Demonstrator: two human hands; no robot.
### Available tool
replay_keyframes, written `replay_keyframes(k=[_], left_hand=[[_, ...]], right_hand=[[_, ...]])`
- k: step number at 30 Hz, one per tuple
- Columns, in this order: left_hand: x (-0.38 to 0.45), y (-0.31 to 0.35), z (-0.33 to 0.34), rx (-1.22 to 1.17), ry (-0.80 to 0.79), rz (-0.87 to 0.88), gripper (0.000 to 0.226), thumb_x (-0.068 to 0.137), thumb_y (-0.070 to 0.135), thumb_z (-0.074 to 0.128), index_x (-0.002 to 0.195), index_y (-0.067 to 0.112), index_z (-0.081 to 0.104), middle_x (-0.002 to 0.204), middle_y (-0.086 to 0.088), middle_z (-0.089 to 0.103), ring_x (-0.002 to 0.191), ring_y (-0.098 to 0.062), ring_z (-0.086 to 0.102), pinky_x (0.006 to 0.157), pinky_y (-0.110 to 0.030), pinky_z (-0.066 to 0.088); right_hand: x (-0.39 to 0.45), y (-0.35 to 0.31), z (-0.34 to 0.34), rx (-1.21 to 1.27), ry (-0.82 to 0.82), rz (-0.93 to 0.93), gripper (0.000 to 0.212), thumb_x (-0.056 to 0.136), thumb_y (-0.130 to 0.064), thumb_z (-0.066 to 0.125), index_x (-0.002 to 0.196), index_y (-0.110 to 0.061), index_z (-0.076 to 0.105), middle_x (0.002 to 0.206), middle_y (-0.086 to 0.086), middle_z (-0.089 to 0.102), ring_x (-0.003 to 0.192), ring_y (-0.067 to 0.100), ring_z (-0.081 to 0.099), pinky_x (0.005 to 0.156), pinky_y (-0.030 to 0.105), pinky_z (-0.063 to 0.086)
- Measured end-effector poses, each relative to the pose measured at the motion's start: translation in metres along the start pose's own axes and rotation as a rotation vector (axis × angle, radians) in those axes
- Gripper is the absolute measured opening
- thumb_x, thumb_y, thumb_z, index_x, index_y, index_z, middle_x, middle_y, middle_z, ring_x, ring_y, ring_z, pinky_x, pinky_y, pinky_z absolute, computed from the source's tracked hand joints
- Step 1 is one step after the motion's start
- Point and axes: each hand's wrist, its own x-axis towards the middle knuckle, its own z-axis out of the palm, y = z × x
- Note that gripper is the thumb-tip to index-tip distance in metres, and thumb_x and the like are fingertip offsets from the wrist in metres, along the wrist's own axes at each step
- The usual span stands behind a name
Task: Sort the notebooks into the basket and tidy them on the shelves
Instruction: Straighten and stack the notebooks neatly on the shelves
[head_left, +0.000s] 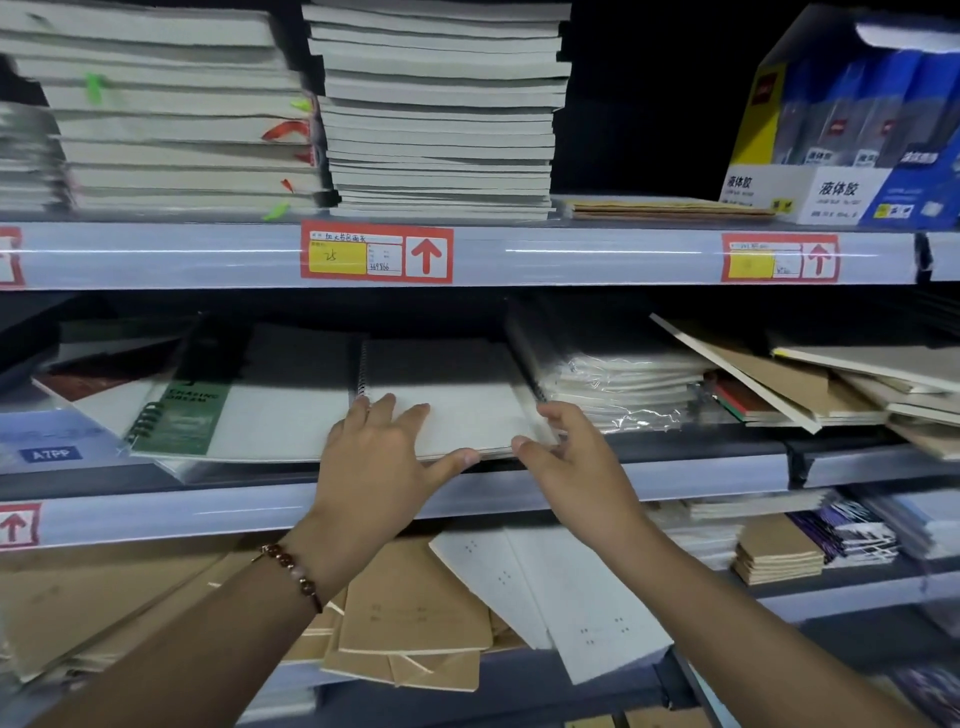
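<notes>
A white spiral notebook (457, 400) lies on top of a stack on the middle shelf (701, 478). My left hand (379, 457) rests on its near left part, fingers spread flat on the cover and thumb against the front edge. At the notebook's near right corner is my right hand (566, 452), with fingers curled round the corner and thumb at the front edge. A green-and-white spiral notebook (187, 415) lies to the left, tilted. No basket is in view.
The top shelf carries tall stacks of white notebooks (441, 119) and a blue-and-yellow box of liquid glue (852, 130). Wrapped white pads (618, 384) and brown notebooks (789, 384) lie right of my hands. The lower shelf holds kraft notebooks (415, 618) and white sheets (561, 587).
</notes>
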Motion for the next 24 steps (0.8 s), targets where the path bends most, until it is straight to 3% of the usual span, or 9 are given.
replay_keyframes(k=[2,4,6,11,18,22,24], left_hand=[[0.004,0.0,0.0,0.0,-0.015,0.021,0.104,0.069,0.094,0.022,0.136,0.025,0.06,0.139,-0.012,0.058,0.135,-0.038,0.045,0.106,-0.048,0.043],[0.008,-0.006,0.0,0.009,-0.119,0.068,0.103,0.068,0.094,0.027,0.151,0.033,0.038,0.157,-0.006,0.038,0.148,-0.033,0.026,0.116,-0.044,0.031],[0.016,-0.014,-0.001,-0.011,-0.183,0.117,0.093,0.076,0.084,0.037,0.155,0.037,0.026,0.163,-0.002,0.026,0.151,-0.027,0.015,0.117,-0.041,0.028],[0.036,-0.028,-0.008,-0.087,-0.258,0.165,0.086,0.08,0.074,0.054,0.154,0.037,0.03,0.16,-0.001,0.03,0.146,-0.022,0.025,0.115,-0.037,0.034],[0.045,-0.045,-0.017,-0.122,-0.289,0.257,0.078,0.08,0.065,0.067,0.149,0.042,0.039,0.157,0.008,0.034,0.141,-0.014,0.034,0.111,-0.027,0.031],[0.044,-0.045,-0.014,-0.099,-0.192,0.28,0.074,0.078,0.069,0.065,0.144,0.039,0.045,0.142,0.013,0.047,0.128,-0.011,0.046,0.103,-0.026,0.041],[0.044,-0.041,-0.009,-0.091,-0.164,0.286,0.075,0.079,0.07,0.064,0.144,0.038,0.045,0.139,0.011,0.048,0.126,-0.012,0.048,0.101,-0.028,0.044]], right_hand=[[0.0,-0.002,0.004,-0.027,-0.008,-0.011,0.048,0.092,-0.036,0.064,0.136,-0.032,0.045,0.135,-0.014,0.046,0.112,0.008,0.054,0.09,0.027,0.041],[0.002,-0.001,0.005,-0.055,-0.01,-0.02,0.047,0.092,-0.032,0.065,0.135,-0.032,0.045,0.132,-0.013,0.048,0.095,0.006,0.059,0.084,0.027,0.045],[0.008,0.002,0.006,-0.077,-0.011,-0.021,0.047,0.092,-0.029,0.067,0.134,-0.031,0.046,0.13,-0.011,0.05,0.095,0.007,0.061,0.087,0.03,0.05],[0.03,0.013,0.007,-0.015,-0.005,-0.012,0.037,0.091,-0.018,0.068,0.125,-0.027,0.055,0.12,-0.009,0.059,0.113,0.009,0.058,0.094,0.025,0.045],[0.032,0.021,0.003,0.038,0.004,-0.022,0.029,0.085,-0.011,0.074,0.106,-0.031,0.065,0.105,-0.008,0.066,0.089,0.005,0.066,0.069,0.011,0.046],[0.029,0.023,0.007,-0.145,-0.073,-0.12,0.049,0.08,-0.021,0.082,0.123,-0.033,0.061,0.114,-0.019,0.051,0.096,0.008,0.062,0.089,0.029,0.054],[0.029,0.022,0.007,-0.266,-0.1,-0.158,0.06,0.08,-0.027,0.082,0.133,-0.035,0.055,0.12,-0.02,0.045,0.094,0.007,0.059,0.09,0.03,0.053]])
